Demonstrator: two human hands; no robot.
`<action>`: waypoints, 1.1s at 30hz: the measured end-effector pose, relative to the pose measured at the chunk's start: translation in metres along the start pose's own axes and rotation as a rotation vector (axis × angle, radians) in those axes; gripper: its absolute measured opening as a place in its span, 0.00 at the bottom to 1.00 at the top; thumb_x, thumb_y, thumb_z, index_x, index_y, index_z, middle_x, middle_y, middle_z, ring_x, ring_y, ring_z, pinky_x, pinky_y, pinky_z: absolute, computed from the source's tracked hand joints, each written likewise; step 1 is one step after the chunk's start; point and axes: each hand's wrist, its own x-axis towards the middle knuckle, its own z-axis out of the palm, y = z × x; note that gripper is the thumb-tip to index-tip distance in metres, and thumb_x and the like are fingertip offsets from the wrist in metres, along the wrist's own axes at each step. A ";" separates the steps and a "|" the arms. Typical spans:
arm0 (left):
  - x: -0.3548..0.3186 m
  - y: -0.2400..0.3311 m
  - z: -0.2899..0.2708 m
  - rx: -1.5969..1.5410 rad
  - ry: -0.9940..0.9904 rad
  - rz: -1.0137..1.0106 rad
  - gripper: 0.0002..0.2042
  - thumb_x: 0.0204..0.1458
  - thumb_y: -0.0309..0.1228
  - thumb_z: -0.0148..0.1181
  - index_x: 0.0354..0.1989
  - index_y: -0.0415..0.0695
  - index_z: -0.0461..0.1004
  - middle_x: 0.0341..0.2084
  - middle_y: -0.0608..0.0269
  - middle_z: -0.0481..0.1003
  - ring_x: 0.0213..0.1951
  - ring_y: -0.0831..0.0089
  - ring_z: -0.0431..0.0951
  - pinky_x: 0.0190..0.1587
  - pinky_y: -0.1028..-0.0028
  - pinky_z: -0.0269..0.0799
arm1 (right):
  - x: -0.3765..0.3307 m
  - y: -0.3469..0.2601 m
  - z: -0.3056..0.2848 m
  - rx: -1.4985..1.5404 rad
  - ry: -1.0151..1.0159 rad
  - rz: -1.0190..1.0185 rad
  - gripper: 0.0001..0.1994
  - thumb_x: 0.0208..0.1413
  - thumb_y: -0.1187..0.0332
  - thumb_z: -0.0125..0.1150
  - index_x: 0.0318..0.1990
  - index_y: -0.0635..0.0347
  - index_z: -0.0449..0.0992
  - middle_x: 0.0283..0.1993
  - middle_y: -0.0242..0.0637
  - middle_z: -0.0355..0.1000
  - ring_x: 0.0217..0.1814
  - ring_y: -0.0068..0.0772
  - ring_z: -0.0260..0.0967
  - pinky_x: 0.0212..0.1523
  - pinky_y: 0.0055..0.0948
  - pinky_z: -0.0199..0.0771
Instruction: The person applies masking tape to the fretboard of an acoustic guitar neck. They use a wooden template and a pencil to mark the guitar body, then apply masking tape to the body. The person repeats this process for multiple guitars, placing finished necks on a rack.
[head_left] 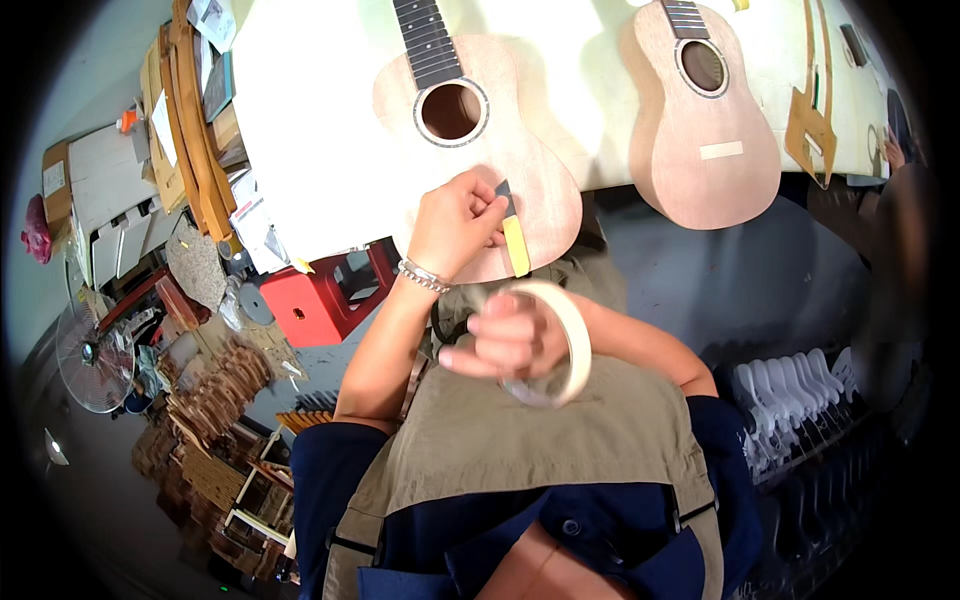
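Observation:
An unfinished, ukulele-like small guitar (545,190) of pale wood lies on the bench, its dark fretted neck pointing away. My left hand (455,225), wearing a metal bracelet, rests on its lower body. Thumb and fingers there are pinched together beside a dark grey strip (506,196); the fingers partly hide it. In line with this strip is a yellow strip (516,246), reaching toward the near edge of the body. Nearer to me, my right hand (510,340) is blurred and curled, with a cream roll of tape (576,340) hanging around it.
A second small guitar body (705,180) with a pale rectangle overhangs the bench edge at right. Beyond it lies a flat wooden template (810,135). Wooden strips and papers crowd the left side, above a red stool (315,305) and a fan (90,350). Part of another person shows far right.

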 end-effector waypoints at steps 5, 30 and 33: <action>0.024 -0.017 -0.059 -0.344 0.176 0.046 0.04 0.55 0.26 0.53 0.35 0.41 0.72 0.24 0.68 0.73 0.24 0.84 0.72 0.27 0.82 0.70 | -0.066 0.093 -0.135 -0.600 0.351 0.833 0.11 0.52 0.72 0.57 0.43 0.65 0.72 0.34 0.41 0.69 0.35 0.35 0.67 0.37 0.30 0.68; -0.015 0.095 -0.121 0.243 0.705 0.336 0.33 0.40 0.15 0.57 0.61 0.45 0.62 0.36 0.59 0.69 0.39 0.71 0.71 0.43 0.77 0.67 | -0.013 0.327 -0.261 -0.656 -0.331 0.209 0.11 0.34 0.75 0.60 0.29 0.55 0.69 0.31 0.32 0.67 0.42 0.37 0.66 0.50 0.36 0.67; -0.060 0.074 -0.127 0.396 0.662 0.472 0.31 0.37 0.12 0.56 0.56 0.43 0.68 0.41 0.58 0.69 0.42 0.70 0.71 0.49 0.75 0.65 | -0.012 0.308 -0.255 -0.783 -0.303 0.614 0.12 0.36 0.71 0.63 0.33 0.51 0.73 0.32 0.29 0.69 0.40 0.37 0.68 0.36 0.35 0.66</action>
